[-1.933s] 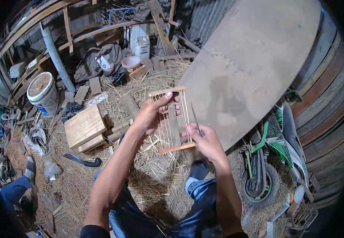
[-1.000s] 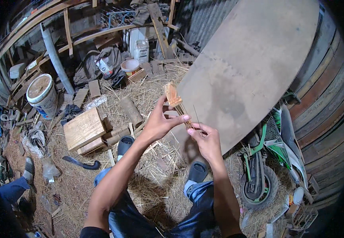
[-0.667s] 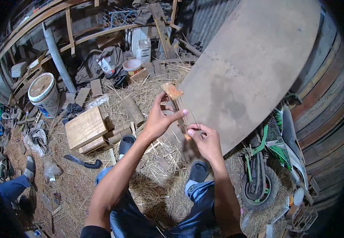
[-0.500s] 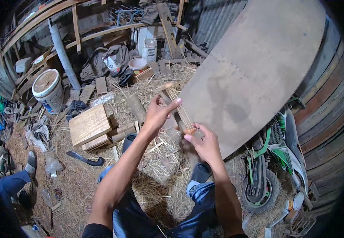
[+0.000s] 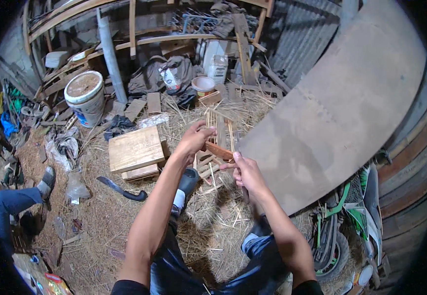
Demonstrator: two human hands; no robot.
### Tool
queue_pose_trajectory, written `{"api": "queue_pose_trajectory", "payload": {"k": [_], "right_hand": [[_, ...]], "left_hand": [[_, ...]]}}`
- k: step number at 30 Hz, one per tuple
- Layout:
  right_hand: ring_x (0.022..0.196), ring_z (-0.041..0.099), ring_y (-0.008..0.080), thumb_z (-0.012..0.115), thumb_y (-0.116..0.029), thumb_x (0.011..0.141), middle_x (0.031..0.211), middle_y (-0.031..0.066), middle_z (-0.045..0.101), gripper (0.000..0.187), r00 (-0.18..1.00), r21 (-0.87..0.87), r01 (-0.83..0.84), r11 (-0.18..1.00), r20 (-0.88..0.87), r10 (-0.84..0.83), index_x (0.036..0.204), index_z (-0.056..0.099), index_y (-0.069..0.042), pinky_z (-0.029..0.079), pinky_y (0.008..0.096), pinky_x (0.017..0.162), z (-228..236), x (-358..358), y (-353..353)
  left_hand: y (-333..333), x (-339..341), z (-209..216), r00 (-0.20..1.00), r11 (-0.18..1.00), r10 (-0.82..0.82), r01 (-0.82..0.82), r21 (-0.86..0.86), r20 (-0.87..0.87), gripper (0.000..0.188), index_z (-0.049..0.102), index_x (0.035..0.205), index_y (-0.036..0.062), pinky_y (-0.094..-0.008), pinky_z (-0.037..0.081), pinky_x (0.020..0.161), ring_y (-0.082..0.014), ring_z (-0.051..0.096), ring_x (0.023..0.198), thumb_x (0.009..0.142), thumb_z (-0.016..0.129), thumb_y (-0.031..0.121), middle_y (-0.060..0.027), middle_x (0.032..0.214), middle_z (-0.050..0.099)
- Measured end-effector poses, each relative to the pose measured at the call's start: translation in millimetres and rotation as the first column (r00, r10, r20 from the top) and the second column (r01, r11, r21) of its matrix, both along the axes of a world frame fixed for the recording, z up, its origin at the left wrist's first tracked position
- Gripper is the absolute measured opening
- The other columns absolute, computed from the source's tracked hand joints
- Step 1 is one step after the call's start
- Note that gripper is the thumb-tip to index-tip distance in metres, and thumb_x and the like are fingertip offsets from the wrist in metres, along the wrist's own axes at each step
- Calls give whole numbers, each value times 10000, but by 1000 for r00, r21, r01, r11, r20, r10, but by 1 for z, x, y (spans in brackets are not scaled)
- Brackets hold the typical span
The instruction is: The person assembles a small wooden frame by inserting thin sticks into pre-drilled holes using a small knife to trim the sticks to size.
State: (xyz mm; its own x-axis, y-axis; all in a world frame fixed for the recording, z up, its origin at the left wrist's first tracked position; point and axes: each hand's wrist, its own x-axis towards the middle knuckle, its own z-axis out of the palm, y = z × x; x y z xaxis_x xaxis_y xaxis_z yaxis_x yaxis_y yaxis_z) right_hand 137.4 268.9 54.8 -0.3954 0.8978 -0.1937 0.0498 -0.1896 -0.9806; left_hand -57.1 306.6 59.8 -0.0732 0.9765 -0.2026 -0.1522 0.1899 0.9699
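Observation:
Between my hands is a small wooden frame with thin sticks (image 5: 212, 119) set side by side along it. Its near end piece (image 5: 220, 151) is reddish-brown and slants down to the right. My left hand (image 5: 193, 140) is closed round the frame's left side, thumb across the sticks. My right hand (image 5: 245, 172) is at the end piece's right corner, its thumb and fingers closing there. A narrow grey strip rises by that thumb, and a dark end shows below the hand; I cannot make out what they are. Straw (image 5: 208, 216) covers the ground under the frame.
Wooden boards (image 5: 135, 150) lie stacked at left, with a dark-handled machete (image 5: 122, 190) nearer me. A large bent sheet (image 5: 341, 108) leans at right, above a green-and-white motorbike (image 5: 353, 206). A filled bucket (image 5: 84, 96) stands far left. Another person's leg (image 5: 19, 204) shows at left.
The frame has turned, its reddish end piece now facing me. My left hand has moved down toward that end, and my right hand has shifted its hold at the corner. The view has swung left.

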Motion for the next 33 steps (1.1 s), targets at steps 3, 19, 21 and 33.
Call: {"api": "queue_pose_trajectory", "payload": {"k": [3, 19, 21, 33], "right_hand": [[453, 326, 25, 422, -376, 972, 788, 45, 611, 409, 998, -75, -50, 996, -28, 48, 1005, 556, 10, 262, 171, 383, -14, -22, 13], [928, 614, 332, 589, -237, 847, 971, 215, 649, 313, 896, 128, -191, 973, 427, 120, 1046, 626, 3, 456, 393, 821, -216, -241, 81], [969, 607, 304, 594, -227, 844, 1014, 212, 646, 335, 877, 192, -189, 963, 475, 77, 1083, 614, 6, 447, 379, 844, -226, -255, 81], [979, 626, 240, 548, -154, 849, 1027, 172, 650, 322, 913, 174, -117, 978, 407, 37, 1125, 566, 12, 468, 329, 867, -252, -210, 81]], "left_hand": [[-2, -29, -9, 991, 999, 36, -35, 11, -126, 565, 411, 1330, 23, -283, 421, 531, -129, 530, 702, 846, 619, 225, -101, 972, 634], [-15, -207, -231, 782, 808, 515, -579, -105, -352, 490, 542, 1238, 20, -313, 506, 695, -213, 614, 779, 776, 616, 165, -117, 989, 646], [-19, -216, -248, 777, 771, 562, -616, -161, -282, 475, 532, 1244, 20, -313, 507, 662, -215, 609, 774, 792, 601, 148, -113, 988, 643], [-10, -194, -234, 751, 821, 377, -542, -181, -542, 492, 552, 1195, 10, -340, 465, 786, -246, 579, 946, 801, 628, 294, -158, 1091, 607]]}}
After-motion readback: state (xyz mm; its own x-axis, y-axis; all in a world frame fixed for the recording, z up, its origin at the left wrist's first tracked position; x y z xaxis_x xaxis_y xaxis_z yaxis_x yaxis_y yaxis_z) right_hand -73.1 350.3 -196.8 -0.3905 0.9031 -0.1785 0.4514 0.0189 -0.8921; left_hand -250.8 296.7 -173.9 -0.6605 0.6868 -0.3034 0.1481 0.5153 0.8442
